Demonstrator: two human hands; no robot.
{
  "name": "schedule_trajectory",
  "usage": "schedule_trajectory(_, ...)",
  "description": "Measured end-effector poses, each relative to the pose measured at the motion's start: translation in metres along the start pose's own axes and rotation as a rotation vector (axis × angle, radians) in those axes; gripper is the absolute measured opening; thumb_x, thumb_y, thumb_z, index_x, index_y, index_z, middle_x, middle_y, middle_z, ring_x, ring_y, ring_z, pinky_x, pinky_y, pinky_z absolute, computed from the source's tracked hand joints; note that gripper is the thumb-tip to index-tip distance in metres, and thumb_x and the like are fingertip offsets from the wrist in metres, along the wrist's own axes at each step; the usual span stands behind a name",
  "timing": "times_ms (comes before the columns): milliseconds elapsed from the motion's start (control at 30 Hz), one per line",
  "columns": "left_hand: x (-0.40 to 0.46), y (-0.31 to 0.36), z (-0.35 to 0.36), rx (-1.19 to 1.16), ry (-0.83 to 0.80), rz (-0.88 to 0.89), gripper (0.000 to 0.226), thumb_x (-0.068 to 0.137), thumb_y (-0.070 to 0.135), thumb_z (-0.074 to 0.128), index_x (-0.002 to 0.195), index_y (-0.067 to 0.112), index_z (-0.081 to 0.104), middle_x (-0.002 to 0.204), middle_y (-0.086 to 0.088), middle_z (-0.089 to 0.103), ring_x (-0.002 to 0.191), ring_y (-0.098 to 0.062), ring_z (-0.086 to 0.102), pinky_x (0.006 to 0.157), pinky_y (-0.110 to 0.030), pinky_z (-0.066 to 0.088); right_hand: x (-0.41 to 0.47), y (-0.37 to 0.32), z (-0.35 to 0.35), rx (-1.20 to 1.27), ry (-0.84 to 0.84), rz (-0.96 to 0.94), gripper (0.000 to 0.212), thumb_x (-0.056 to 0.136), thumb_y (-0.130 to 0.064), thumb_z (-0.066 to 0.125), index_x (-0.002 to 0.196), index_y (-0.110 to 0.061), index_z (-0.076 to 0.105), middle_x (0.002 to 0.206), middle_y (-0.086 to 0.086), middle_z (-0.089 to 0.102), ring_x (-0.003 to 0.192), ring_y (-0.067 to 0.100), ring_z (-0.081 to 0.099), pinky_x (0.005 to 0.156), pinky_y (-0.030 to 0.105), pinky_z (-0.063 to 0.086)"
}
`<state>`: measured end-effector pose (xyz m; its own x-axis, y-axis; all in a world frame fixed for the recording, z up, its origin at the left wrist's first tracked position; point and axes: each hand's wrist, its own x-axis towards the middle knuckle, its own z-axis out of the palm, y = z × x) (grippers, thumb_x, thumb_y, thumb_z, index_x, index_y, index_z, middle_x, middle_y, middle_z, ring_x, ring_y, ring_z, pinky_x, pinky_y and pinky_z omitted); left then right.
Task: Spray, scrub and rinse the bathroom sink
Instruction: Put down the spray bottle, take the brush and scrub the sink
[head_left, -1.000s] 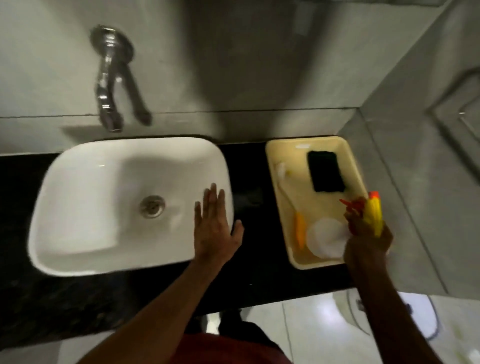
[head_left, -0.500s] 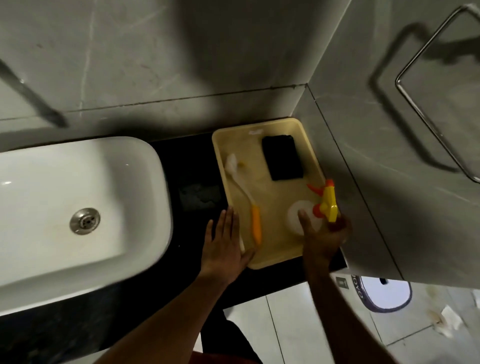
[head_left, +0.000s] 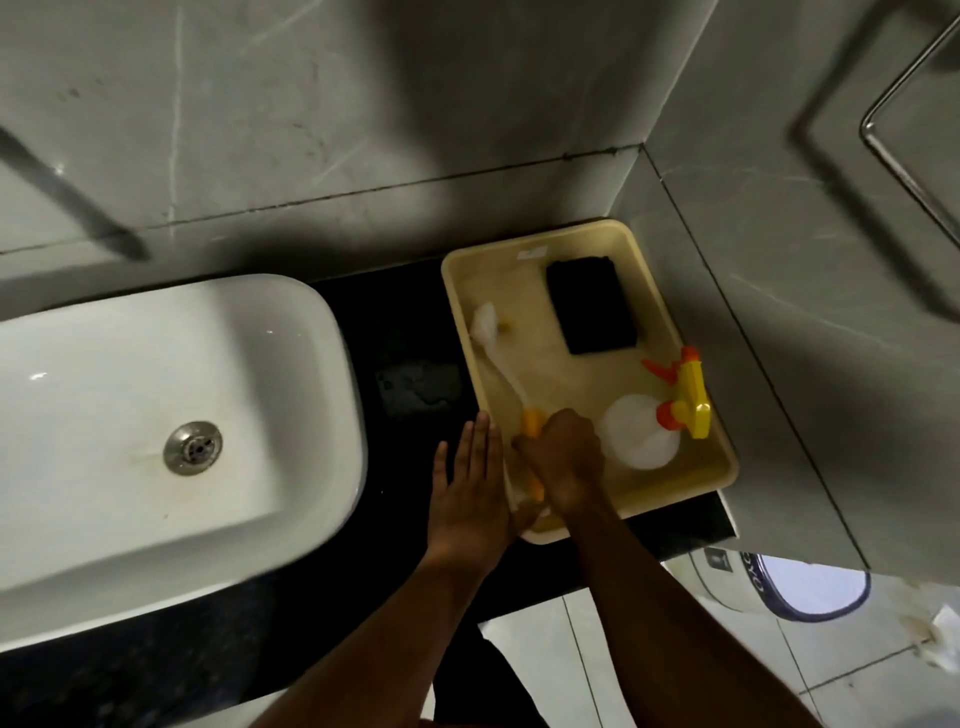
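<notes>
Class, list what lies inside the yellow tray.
Inside the tray: a black sponge, a spray bottle and a brush. The right hand covers the brush handle's lower part.

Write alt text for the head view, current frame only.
Seen from above, a person's right hand closes on the orange handle of a white scrub brush lying in a yellow tray, while the left hand rests flat, open, at the tray's near-left corner. The tray also holds a black sponge and a spray bottle, beside a white sink on a dark counter.

You face grey marble-look wall tiles (head_left: 322, 104) meeting in a corner above a black countertop (head_left: 405, 332), pale glossy floor tiles (head_left: 545, 654) below.
</notes>
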<state>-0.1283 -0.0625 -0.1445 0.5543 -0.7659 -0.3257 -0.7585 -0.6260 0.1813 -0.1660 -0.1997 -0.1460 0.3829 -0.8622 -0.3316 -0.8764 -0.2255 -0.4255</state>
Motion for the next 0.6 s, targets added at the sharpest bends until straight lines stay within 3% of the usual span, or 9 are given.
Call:
schedule_trajectory(67,0.001,0.0,-0.001,0.038,-0.011,0.01,0.11,0.078,0.085,0.013,0.141,0.011,-0.038,0.149,-0.006,-0.045,0.138,-0.021,-0.042,0.108,-0.043,-0.034,-0.006,-0.007,-0.006,0.152,0.044,0.002,0.034,0.069,-0.048,0.068,0.06,-0.015,0.062,0.052,-0.004,0.059,0.045,0.012,0.057,0.047,0.022,0.035)
schedule_trajectory(167,-0.005,-0.006,-0.011,0.051,0.005,0.047,0.11,0.081,0.084,0.016,0.152,0.008,-0.018,0.159,-0.01,-0.028,0.145,-0.023,-0.03,0.115,-0.046,-0.027,-0.026,-0.015,-0.019,0.308,0.052,-0.081,0.029,0.067,-0.042,0.066,0.051,-0.021,0.053,0.043,-0.007,0.05,0.036,0.003,0.048,0.038,0.018,0.032)
schedule_trajectory(233,-0.017,-0.024,-0.028,-0.011,0.106,0.043,0.108,0.081,0.085,0.014,0.154,0.007,-0.005,0.165,-0.011,-0.009,0.151,-0.026,-0.013,0.122,-0.049,-0.012,-0.04,-0.021,-0.03,0.372,0.043,-0.154,0.029,0.066,-0.038,0.066,0.053,-0.017,0.05,0.043,-0.007,0.046,0.037,0.003,0.045,0.036,0.012,0.03)
schedule_trajectory(333,-0.05,-0.082,-0.053,-0.047,0.35,-0.035,0.101,0.088,0.079,0.022,0.154,0.003,0.015,0.165,-0.014,0.011,0.153,-0.028,0.01,0.122,-0.049,0.01,-0.056,-0.039,-0.046,0.418,0.004,-0.236,0.028,0.064,-0.036,0.067,0.058,-0.015,0.05,0.046,-0.006,0.046,0.04,0.002,0.043,0.04,0.013,0.034)
schedule_trajectory(500,-0.131,-0.247,-0.092,-0.029,0.433,-0.506,0.101,0.087,0.075,0.019,0.155,0.001,0.003,0.165,-0.018,0.003,0.153,-0.032,0.004,0.123,-0.05,0.006,-0.093,-0.095,-0.043,0.387,-0.179,-0.386,0.018,0.063,-0.034,0.065,0.074,-0.023,0.056,0.06,0.002,0.057,0.045,0.005,0.047,0.048,0.024,0.043)
schedule_trajectory(600,-0.169,-0.33,-0.107,-0.07,0.423,-0.798,0.11,0.08,0.081,0.017,0.154,0.0,0.008,0.163,-0.022,0.008,0.152,-0.035,0.006,0.123,-0.053,0.009,-0.111,-0.135,-0.027,0.302,-0.392,-0.481,0.016,0.071,-0.028,0.064,0.084,-0.031,0.055,0.062,0.002,0.063,0.04,0.007,0.057,0.039,0.03,0.049)
